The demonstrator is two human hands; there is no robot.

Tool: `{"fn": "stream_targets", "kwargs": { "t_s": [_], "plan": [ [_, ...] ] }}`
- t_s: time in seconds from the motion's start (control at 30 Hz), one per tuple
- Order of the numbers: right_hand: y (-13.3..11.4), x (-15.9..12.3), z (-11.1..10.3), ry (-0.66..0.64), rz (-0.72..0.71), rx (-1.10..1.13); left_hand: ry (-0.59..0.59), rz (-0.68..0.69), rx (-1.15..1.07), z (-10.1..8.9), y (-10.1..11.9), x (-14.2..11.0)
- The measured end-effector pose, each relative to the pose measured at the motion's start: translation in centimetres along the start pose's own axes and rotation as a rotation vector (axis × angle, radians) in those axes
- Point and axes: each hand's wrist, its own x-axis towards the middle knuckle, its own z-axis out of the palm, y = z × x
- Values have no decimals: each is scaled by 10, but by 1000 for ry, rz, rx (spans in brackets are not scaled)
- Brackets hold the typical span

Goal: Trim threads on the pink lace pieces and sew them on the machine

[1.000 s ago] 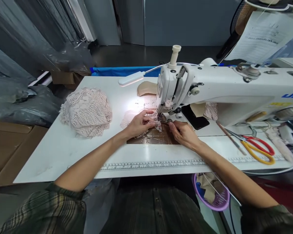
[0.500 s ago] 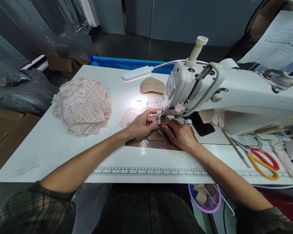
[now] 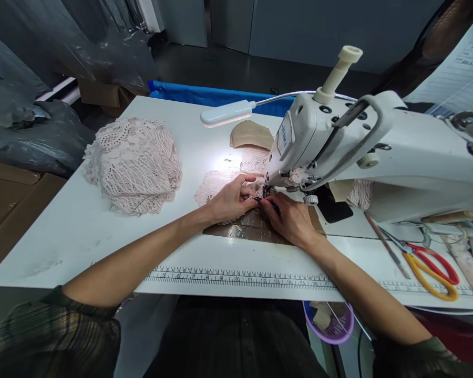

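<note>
Pale pink lace fabric point(image 3: 213, 185) lies on the bed of a white sewing machine point(image 3: 299, 134), partly under its needle area. My left hand point(image 3: 233, 200) pinches the lace's near edge just left of the presser foot point(image 3: 267, 191). Close by on the right, my right hand point(image 3: 290, 216) is closed, its fingertips meeting the left ones at the lace edge. A small dark tool point(image 3: 276, 208) shows between the right fingers; they hide most of it, so its kind is unclear. Beneath both hands is a brown, shiny sheet point(image 3: 246, 231).
A heap of pink lace point(image 3: 137, 165) sits at the table's left. A lamp point(image 3: 226, 113) lights the work beside a beige curved piece point(image 3: 252, 135). To the right lie scissors point(image 3: 425, 270) and a thin stick point(image 3: 388, 247). A ruler strip point(image 3: 236, 278) runs along the front edge; a purple basket point(image 3: 331, 336) stands below.
The view has shifted slightly, so the machine appears larger and farther right. Both hands stay together at the lace edge by the presser foot, with only slight finger movement.
</note>
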Motion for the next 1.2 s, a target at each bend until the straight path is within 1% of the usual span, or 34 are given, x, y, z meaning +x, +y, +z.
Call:
{"fn": "stream_targets", "kwargs": {
  "t_s": [0.07, 0.17, 0.23, 0.3, 0.37, 0.47, 0.5, 0.57, 0.63, 0.7, 0.77, 0.87, 0.97, 1.07, 1.13, 1.2],
  "plan": [
    [-3, 2, 0, -9, -12, -3, -9, -17, -17, 0, 0, 0],
    [-7, 5, 3, 15, 12, -42, -16, -38, -27, 1, 2, 0],
    [-6, 4, 5, 38, 35, -16, -11, -41, 10, 2, 5, -1],
    [-3, -1, 4, 56, 45, 40, -11, 4, 105, 1, 10, -4],
    [3, -10, -2, 60, 34, 91, -26, 141, 269, -2, 16, -8],
    [17, -29, -16, 83, 22, 138, -93, 429, 606, -10, 23, -12],
    [22, -36, -21, 101, 34, 139, -123, 500, 701, -12, 23, -13],
    [33, -50, -29, 155, 96, 99, -175, 583, 818, -15, 22, -14],
    [46, -63, -34, 226, 192, 14, -191, 633, 860, -15, 18, -13],
    [59, -76, -38, 303, 303, -88, -161, 687, 891, -12, 13, -13],
    [72, -87, -40, 345, 406, -183, -104, 735, 922, -9, 10, -11],
    [84, -102, -42, 349, 550, -284, -27, 767, 930, -5, 10, -9],
    [89, -114, -42, 266, 629, -301, -10, 791, 903, -3, 13, -8],
    [87, -120, -42, 203, 616, -341, 2, 840, 888, -2, 14, -9],
    [82, -120, -44, 222, 559, -349, 7, 857, 899, -1, 13, -9],
    [73, -115, -47, 252, 464, -238, -23, 842, 929, 0, 12, -9]
  ]
}}
